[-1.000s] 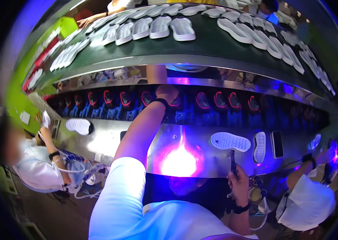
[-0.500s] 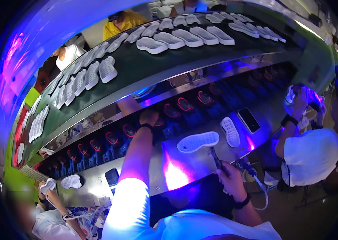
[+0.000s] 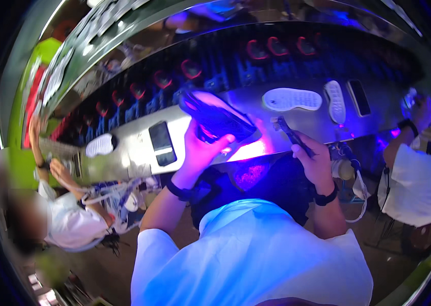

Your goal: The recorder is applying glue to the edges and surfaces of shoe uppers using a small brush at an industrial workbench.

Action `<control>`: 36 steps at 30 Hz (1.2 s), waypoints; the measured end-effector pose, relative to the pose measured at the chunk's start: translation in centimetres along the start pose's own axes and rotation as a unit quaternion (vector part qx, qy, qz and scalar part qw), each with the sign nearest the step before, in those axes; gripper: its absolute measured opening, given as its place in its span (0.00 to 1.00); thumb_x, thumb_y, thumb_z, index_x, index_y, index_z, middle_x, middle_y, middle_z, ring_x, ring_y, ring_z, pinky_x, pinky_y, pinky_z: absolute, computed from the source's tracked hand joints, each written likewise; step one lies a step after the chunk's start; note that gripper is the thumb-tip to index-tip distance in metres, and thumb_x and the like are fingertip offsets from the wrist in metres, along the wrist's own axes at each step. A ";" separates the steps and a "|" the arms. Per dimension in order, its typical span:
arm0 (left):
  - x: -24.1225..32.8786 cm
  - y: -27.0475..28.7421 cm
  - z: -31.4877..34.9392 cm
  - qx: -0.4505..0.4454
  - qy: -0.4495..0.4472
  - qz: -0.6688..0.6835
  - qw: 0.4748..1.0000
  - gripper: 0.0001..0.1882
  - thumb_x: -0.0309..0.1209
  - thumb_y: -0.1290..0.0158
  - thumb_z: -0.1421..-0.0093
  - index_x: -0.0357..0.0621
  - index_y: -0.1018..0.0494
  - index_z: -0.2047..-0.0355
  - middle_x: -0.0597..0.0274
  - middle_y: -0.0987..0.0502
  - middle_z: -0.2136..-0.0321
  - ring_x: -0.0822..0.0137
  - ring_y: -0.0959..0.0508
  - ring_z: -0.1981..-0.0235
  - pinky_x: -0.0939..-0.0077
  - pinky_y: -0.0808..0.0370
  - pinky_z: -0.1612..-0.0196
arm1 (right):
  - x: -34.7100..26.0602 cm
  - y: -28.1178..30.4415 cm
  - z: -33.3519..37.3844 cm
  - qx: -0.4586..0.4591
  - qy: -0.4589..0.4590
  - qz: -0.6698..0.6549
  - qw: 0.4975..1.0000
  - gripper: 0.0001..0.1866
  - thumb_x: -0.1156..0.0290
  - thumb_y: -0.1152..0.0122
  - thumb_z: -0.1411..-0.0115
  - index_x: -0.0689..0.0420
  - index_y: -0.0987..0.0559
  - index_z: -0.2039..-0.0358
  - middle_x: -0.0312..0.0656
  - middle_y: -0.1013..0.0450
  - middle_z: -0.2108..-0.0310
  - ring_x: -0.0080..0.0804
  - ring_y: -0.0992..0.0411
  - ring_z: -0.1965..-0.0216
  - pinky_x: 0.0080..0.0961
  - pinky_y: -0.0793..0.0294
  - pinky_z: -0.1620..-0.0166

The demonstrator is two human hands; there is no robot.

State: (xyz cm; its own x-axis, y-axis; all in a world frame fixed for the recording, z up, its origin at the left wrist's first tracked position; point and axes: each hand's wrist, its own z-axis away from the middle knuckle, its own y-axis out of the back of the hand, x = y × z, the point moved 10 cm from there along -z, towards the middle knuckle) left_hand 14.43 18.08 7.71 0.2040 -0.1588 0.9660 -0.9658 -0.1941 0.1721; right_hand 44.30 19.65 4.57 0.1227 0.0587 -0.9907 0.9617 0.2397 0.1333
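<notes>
My left hand (image 3: pixel 200 150) grips a dark shoe upper (image 3: pixel 220 118), tilted over the metal bench (image 3: pixel 134 153). The thumb lies along the upper's near side, and most of the other fingers are hidden behind it. In my right hand (image 3: pixel 316 162) is a dark-handled brush (image 3: pixel 295 136), its head pointing up and to the left, apart from the upper. Just beyond the brush a white shoe sole (image 3: pixel 292 100) lies flat on the bench. A second white sole (image 3: pixel 335 102) stands lengthwise to its right.
Several dark uppers with red-rimmed openings (image 3: pixel 191 69) line a trough behind the bench. One phone (image 3: pixel 163 144) lies left of my left hand, another phone (image 3: pixel 359 98) at the right. Co-workers in white shirts (image 3: pixel 80 219) sit on both sides. Another sole (image 3: pixel 100 145) lies at left.
My left hand has come back from the row with a shoe upper in it. The view has tipped downward. My right hand still holds the brush.
</notes>
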 end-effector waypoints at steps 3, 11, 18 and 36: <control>3.6 0.8 3.6 0.001 -0.170 -0.030 0.985 0.35 0.33 0.27 0.54 0.38 0.26 0.46 0.49 0.23 0.49 0.52 0.22 0.47 0.60 0.24 0.44 | -1.0 -2.7 -0.1 -0.046 0.026 0.035 0.998 0.20 0.77 0.34 0.39 0.62 0.21 0.45 0.44 0.18 0.55 0.27 0.22 0.53 0.26 0.26 0.47; 10.7 0.4 9.3 -0.080 -0.470 -0.242 0.845 0.26 0.26 0.31 0.53 0.47 0.22 0.50 0.46 0.25 0.48 0.45 0.22 0.47 0.45 0.23 0.42 | -6.4 -6.2 -0.7 -0.069 0.070 0.107 0.989 0.20 0.77 0.34 0.39 0.61 0.21 0.45 0.46 0.18 0.57 0.30 0.21 0.56 0.27 0.25 0.50; 10.9 0.0 9.2 -0.106 -0.474 -0.294 0.823 0.26 0.24 0.33 0.52 0.52 0.21 0.50 0.49 0.24 0.50 0.48 0.22 0.47 0.46 0.23 0.41 | -6.4 -6.9 0.2 -0.096 0.111 0.134 0.980 0.20 0.77 0.35 0.39 0.61 0.20 0.46 0.46 0.19 0.59 0.30 0.21 0.58 0.28 0.24 0.52; 8.2 -6.4 6.0 -0.191 -0.457 -0.340 0.799 0.28 0.29 0.36 0.48 0.60 0.22 0.45 0.54 0.25 0.48 0.52 0.24 0.43 0.46 0.26 0.38 | -0.3 -1.3 1.2 -0.115 -0.052 0.049 0.991 0.20 0.76 0.34 0.41 0.62 0.20 0.47 0.44 0.19 0.56 0.29 0.24 0.55 0.27 0.28 0.47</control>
State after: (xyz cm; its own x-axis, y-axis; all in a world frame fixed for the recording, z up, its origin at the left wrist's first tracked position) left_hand 23.25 12.18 13.38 0.5661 -0.8172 0.1084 -0.5241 -0.2554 0.8125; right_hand 43.33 18.12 4.69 0.2493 -0.0054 -0.9684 0.8641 0.4527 0.2199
